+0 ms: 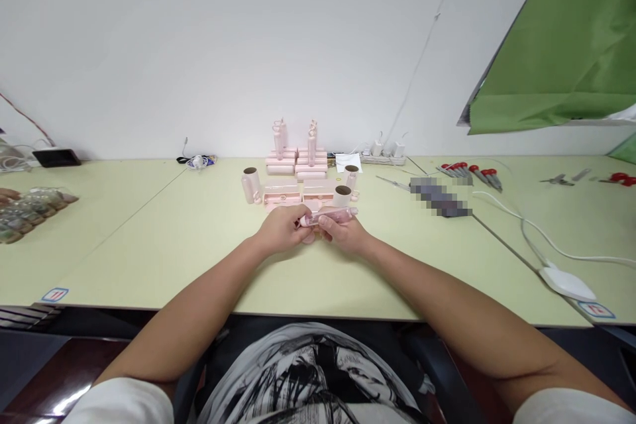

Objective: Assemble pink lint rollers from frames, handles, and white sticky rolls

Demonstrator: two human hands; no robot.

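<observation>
Left hand [284, 228] and right hand [346, 233] grip 1 pink tube [340, 214]; near table edge [318, 313] lies well apart.

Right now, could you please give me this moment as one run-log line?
Left hand: at pale end of pink tube | Right hand: gripping it near middle | Beyond: stacked pink boxes

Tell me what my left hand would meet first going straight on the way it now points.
Beyond the pink tube it holds, your left hand would probably meet your right hand first, though depth is hard to judge.
</observation>
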